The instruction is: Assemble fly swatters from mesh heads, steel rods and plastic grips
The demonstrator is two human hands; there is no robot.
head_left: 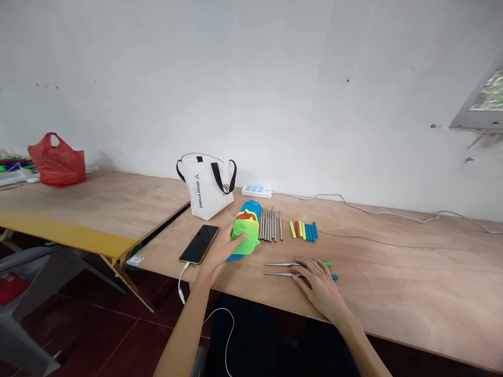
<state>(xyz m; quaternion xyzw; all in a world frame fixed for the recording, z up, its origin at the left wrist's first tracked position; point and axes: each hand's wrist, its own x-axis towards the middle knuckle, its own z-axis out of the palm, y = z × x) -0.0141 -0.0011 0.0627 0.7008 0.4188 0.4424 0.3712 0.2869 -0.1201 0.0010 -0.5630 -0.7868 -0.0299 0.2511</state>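
My left hand (pixel 222 248) is closed on a stack of mesh fly swatter heads, its thumb across the top green fly swatter head (pixel 247 238). Yellow, red and blue heads (pixel 253 207) fan out behind the green one. My right hand (pixel 314 280) curls over two thin metal rods (pixel 277 264) lying side by side near the front edge. One rod ends in a green grip (pixel 328 264), the other in a blue grip (pixel 335 277). Beyond the hands lie a row of grey metal tubes (pixel 269 225) and several yellow, red and blue grips (pixel 308 231).
A phone (pixel 199 244) on a white cable lies left of my left hand. Behind it stand a white bag (pixel 206 193) with black handles and a white power strip (pixel 257 191) by the wall. On the left table (pixel 118 201) is a red plastic bag (pixel 58 162).
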